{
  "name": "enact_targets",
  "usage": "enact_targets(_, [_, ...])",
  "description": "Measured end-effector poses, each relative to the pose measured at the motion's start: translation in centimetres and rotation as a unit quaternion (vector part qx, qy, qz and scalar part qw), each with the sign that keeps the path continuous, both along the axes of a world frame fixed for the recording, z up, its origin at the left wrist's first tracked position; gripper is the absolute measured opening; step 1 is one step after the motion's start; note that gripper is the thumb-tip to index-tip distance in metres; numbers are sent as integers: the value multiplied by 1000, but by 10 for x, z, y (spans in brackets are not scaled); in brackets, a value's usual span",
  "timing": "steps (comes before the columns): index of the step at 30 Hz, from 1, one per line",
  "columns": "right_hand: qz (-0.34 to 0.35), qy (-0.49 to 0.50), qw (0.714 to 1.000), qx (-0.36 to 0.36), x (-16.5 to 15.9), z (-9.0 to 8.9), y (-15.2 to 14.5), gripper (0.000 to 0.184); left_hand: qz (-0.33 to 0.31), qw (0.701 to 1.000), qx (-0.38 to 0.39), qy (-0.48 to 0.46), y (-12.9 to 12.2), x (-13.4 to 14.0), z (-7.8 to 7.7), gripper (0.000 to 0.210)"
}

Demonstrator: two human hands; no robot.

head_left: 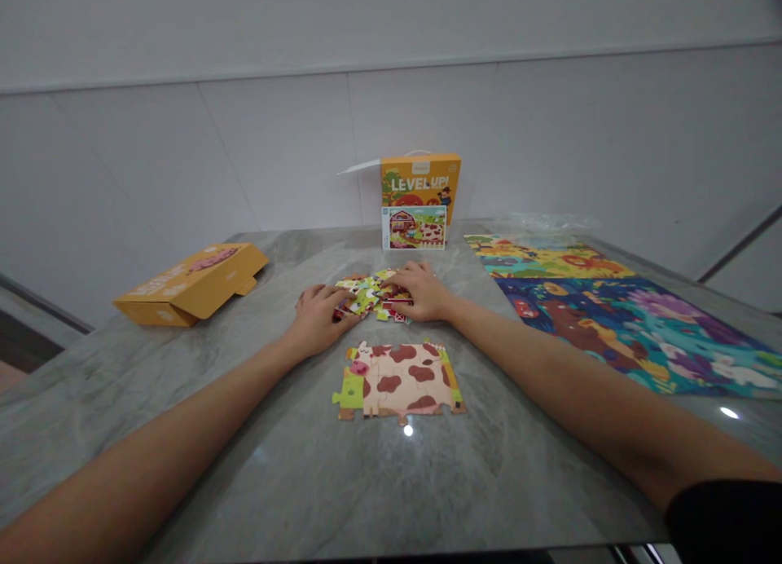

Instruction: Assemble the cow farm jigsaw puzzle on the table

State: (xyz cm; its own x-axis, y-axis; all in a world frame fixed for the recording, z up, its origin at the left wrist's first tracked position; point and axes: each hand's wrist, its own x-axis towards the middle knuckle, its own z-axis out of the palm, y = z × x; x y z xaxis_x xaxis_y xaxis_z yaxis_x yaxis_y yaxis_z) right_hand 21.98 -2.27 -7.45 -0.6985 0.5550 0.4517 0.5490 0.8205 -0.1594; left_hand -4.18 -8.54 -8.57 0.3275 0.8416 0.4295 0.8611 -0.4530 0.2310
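Observation:
A loose pile of jigsaw puzzle pieces (366, 290) lies in the middle of the grey table. At its left side rests my left hand (321, 318), thumb and fingers apart around the pile's edge. My right hand (424, 291) reaches over the right side, its bent fingers spread on the pieces; the fingertips are partly hidden. Nearer to me is a joined section of puzzle (406, 378) showing a spotted cow, lying flat and touched by neither hand.
A small picture card or box (415, 228) stands against an orange "LEVEL UP!" box (421, 181) at the back. An orange carton (195, 280) lies at left. Colourful assembled puzzles (611, 323) cover the right side, with clear plastic wrap (543, 221) behind them.

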Motion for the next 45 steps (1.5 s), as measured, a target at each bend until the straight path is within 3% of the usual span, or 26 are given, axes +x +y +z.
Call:
enact_targets(11, [-5,57,997,-42,0,-1,3,41,-9,1000,-13,9,1,-1,2,38])
enact_targets(18, [15,178,981,-72,-1,-4,9,34,-2,1000,-7,16,0,0,2,37])
enact_targets(20, [-18,262,961,-80,-2,-5,13,34,4,1000,9,18,-3,2,5,39])
enact_targets(23, [-65,413,895,-156,-6,-3,17,49,-8,999,51,17,-10,8,12,45])
enact_targets(26, [-30,479,824,-302,-12,2,16,65,-40,996,79,21,-17,14,18,55])
enact_targets(28, [9,460,808,-368,-17,5,11,71,-55,994,91,17,-21,17,19,63])
enact_targets(31, [61,409,813,-410,-26,9,-1,70,-75,991,109,0,-22,18,19,66])
enact_targets(34, [96,375,820,-421,-32,9,-8,70,-97,988,118,-16,-20,17,19,53])
enact_targets(41, [64,409,823,-390,-32,3,-6,55,-126,986,109,-28,-21,17,23,13])
enact_targets(45, [55,370,843,-386,-32,1,-8,40,-91,988,112,-48,-21,18,22,30])
